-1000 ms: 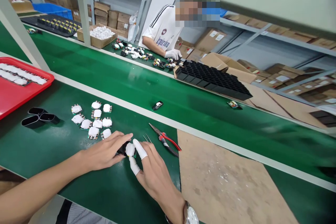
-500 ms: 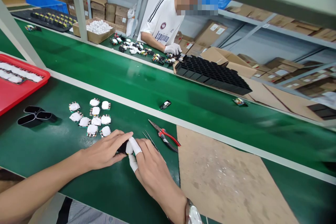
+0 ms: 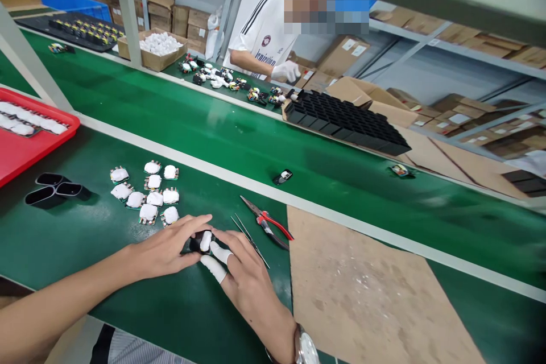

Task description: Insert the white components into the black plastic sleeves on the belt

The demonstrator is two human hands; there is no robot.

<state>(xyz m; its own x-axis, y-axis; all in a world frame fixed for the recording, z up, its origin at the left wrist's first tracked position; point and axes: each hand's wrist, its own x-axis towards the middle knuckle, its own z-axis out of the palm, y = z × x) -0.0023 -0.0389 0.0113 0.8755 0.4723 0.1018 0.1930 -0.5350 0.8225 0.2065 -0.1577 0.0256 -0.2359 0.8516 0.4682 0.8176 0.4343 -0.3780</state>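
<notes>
Toward front edge of green bench (image 3: 187, 321), L hand (image 3: 164, 247) is curled round a black case (image 3: 195, 244), holding it; working room lies betw. there & the edge, tighter on far side. White-topped insert (image 3: 206, 240) sits at case's R end, betw. the 2 hands; how deep, can't tell. R hand (image 3: 249, 273), 2 fingers in white covers, is bent narrow, tips at insert; pinch or push, can't tell. Just past R hand: tweezers (image 3: 257, 249), red-handled pliers (image 3: 263, 220), then brown sheet (image 3: 375, 301). Past L knuckles: cluster of white-topped boards (image 3: 154, 198); further L, 3 blk cases (image 3: 42, 198) & red tray (image 3: 29, 156). Pale strip (image 3: 230, 177) edges bench; beyond, green belt (image 3: 191, 119) w/ few small pcs. Opp. side: co-worker's gloved hand (image 3: 286, 71) nr rows of dark cases (image 3: 345, 122).
</notes>
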